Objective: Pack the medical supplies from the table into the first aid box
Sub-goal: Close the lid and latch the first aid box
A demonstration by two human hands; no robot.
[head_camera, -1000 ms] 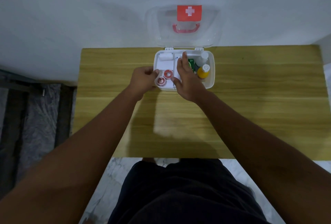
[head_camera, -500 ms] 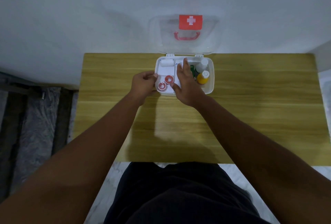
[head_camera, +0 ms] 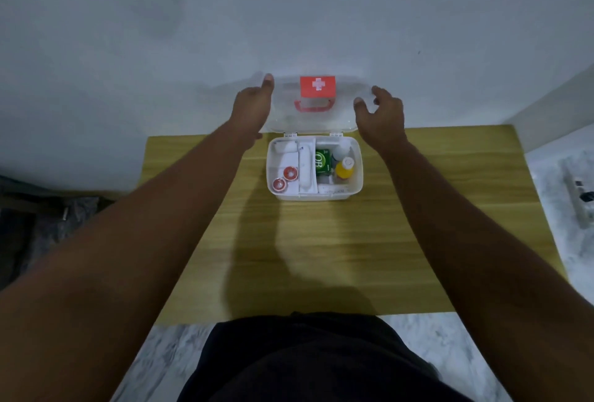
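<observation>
First aid box (head_camera: 313, 196) sits open at the far edge of the bench (head_camera: 418, 224), its clear lid (head_camera: 283, 115) upright against the wall. Inside: two red-capped rolls (head_camera: 284, 178), a green packet (head_camera: 323, 161), a yellow bottle (head_camera: 344, 169). Left hand (head_camera: 252, 104) at the lid's left edge, right hand (head_camera: 382, 110) at its right edge; both grips released, fingers spread, contact with the lid unclear
</observation>
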